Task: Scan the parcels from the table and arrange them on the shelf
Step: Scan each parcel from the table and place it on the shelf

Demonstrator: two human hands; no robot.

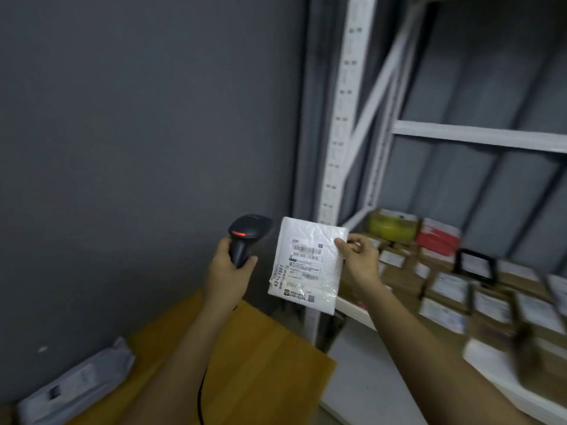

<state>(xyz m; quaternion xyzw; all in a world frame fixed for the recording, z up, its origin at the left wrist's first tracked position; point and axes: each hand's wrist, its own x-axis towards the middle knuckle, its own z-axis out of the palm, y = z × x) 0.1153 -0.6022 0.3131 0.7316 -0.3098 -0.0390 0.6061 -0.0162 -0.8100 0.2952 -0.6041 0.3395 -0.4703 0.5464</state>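
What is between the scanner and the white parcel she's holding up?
Nothing. In the head view the scanner in the left hand sits just left of the parcel, pinched by the right hand; only grey wall shows through the gap.

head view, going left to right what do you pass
grey mailer bag on the table → barcode scanner in the left hand → white parcel → right hand holding its edge → boxes on the shelf

white metal shelf (356,311) carries labelled cardboard parcels (445,289); yellow table (270,357) holds a grey mailer (76,388).
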